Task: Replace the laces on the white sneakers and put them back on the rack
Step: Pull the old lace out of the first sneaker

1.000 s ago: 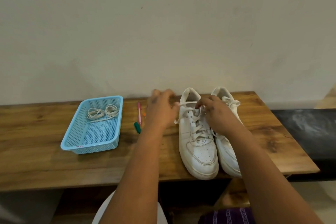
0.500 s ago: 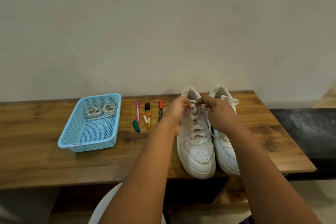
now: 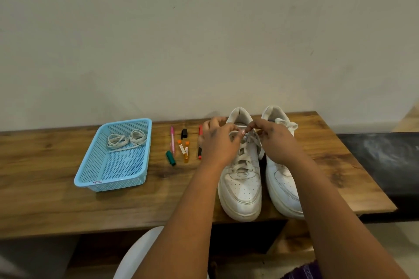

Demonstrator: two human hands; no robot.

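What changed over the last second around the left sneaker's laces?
The left hand moved rightward from beside the sneaker to over its top, meeting the right hand at the lace of the left sneaker; both now pinch it near the top eyelets. That uncovered the markers. The right sneaker, blue basket and spare laces stayed put.

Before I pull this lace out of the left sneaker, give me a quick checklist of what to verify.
1. Left hand and right hand both pinch the lace at the sneaker's top: ok.
2. Bow undone: cannot tell, fingers hide it.
3. Left sneaker flat on the table: ok.
4. Spare laces ready in the blue basket: ok.
5. Markers clear of the sneaker: ok.
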